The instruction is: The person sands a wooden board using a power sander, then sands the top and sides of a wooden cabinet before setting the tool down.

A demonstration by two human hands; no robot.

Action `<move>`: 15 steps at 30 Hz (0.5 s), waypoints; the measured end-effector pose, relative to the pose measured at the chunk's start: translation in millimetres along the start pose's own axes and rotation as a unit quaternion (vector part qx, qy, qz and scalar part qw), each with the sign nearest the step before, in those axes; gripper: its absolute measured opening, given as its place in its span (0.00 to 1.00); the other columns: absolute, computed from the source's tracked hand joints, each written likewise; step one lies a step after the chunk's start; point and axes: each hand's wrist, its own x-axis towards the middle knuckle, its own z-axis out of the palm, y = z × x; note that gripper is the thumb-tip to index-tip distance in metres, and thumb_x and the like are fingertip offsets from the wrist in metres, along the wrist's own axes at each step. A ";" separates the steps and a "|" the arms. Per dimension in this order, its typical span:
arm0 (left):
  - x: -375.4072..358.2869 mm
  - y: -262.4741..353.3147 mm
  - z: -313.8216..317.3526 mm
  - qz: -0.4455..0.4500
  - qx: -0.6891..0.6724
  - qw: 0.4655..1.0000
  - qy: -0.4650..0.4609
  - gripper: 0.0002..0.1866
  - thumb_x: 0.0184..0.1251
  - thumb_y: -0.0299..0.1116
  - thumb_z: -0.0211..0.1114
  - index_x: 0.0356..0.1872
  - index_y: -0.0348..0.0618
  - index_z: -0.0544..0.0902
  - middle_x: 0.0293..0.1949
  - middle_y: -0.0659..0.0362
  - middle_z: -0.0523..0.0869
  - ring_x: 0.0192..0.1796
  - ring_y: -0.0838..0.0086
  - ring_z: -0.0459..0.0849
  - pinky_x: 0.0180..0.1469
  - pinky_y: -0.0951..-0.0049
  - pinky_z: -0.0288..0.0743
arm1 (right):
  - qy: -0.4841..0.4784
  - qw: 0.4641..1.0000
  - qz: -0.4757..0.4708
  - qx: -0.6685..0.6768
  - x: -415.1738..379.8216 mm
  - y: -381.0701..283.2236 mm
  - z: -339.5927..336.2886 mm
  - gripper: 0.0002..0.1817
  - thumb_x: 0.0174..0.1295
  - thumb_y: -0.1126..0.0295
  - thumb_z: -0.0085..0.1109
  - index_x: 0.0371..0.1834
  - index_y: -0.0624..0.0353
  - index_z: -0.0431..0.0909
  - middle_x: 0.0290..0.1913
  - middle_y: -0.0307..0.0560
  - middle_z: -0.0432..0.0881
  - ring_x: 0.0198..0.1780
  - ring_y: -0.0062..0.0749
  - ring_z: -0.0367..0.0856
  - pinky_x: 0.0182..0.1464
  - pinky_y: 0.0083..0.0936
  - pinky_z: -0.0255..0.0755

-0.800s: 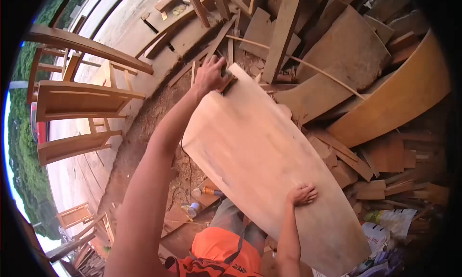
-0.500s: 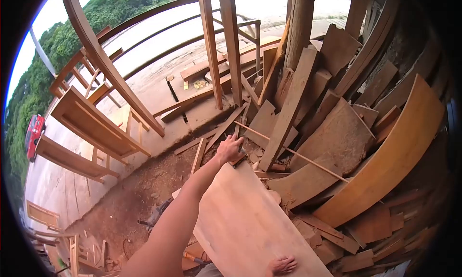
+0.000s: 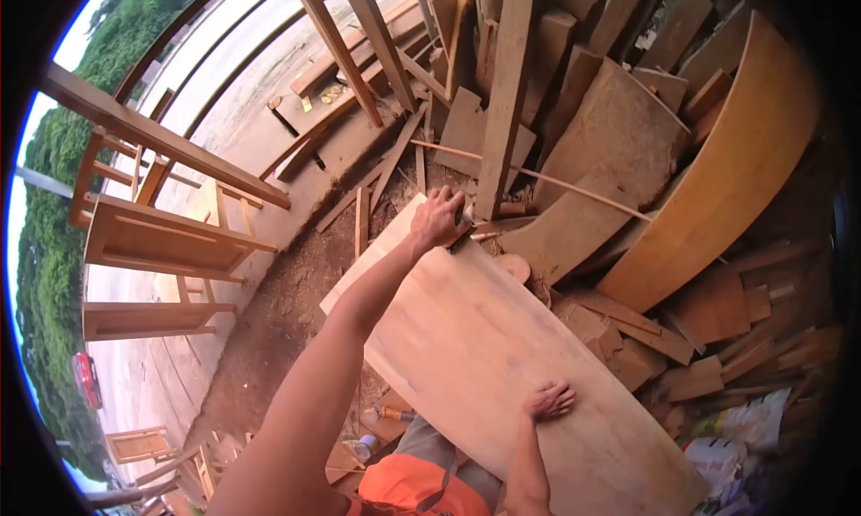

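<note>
Left hand: grip pinching dark block; being at board's edge, could slip
Right hand: spread on board

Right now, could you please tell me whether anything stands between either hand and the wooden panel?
Nothing visible separates the right hand from the wooden panel; it rests directly on top. At the panel's far end, a small dark tool is between the left hand and the wood.
</note>
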 end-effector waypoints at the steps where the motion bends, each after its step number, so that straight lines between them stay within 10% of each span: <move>1: -3.4 9.9 4.4 0.008 -0.028 0.999 0.035 0.22 0.62 0.50 0.76 0.52 0.51 0.83 0.54 0.51 0.83 0.61 0.49 0.83 0.56 0.49 0.84 | 0.011 1.000 -0.007 -0.020 0.6 -5.5 -10.4 0.08 0.72 0.60 0.55 0.45 0.51 0.74 0.51 0.53 0.77 0.57 0.55 0.76 0.55 0.51 0.68; 15: -51.2 126.8 30.2 0.095 -0.036 0.995 -0.006 0.27 0.63 0.45 0.74 0.61 0.50 0.79 0.57 0.51 0.78 0.61 0.52 0.80 0.53 0.52 0.85 | 0.039 0.999 -0.021 -0.009 1.1 3.0 -6.0 0.10 0.73 0.61 0.50 0.50 0.51 0.74 0.50 0.49 0.76 0.53 0.50 0.77 0.49 0.48 0.68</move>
